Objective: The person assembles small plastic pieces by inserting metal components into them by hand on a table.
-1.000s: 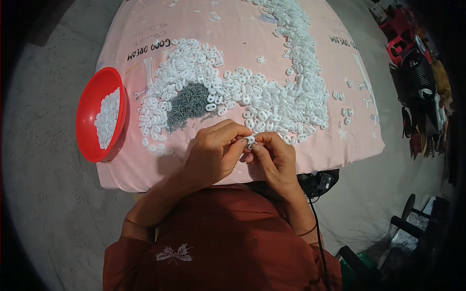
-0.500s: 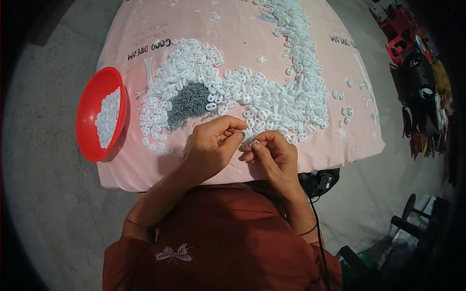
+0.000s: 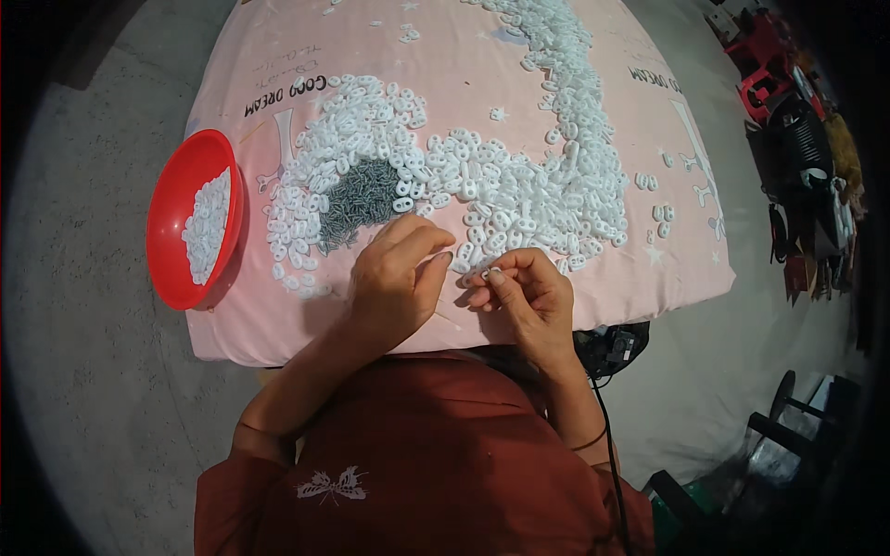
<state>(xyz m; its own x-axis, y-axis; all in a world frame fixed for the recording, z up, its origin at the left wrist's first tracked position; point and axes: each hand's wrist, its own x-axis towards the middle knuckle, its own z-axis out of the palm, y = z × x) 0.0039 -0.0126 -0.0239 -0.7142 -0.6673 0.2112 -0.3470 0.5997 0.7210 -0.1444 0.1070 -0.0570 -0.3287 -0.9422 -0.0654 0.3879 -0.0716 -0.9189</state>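
My right hand [image 3: 530, 301] pinches a small white oval two-holed plastic piece [image 3: 489, 273] between thumb and index finger, just above the near edge of the pink cloth. My left hand [image 3: 397, 278] is a short way to its left, thumb and index tips slightly apart and nothing visible between them. Right beyond the left hand lies a heap of small grey metal screws [image 3: 362, 195]. Loose white two-holed pieces [image 3: 519, 204] ring the screws on the left and spread out in front of the right hand.
A red bowl [image 3: 167, 208] holding more small white pieces sits tilted at the table's left edge. A band of white pieces [image 3: 584, 111] runs to the far side of the pink cloth [image 3: 278, 329]. A black cable [image 3: 607, 445] hangs by my right forearm.
My left hand has drawn back to the left, away from the right hand, and its thumb and index finger have parted. The right hand has shifted very slightly right, still pinching the white piece.
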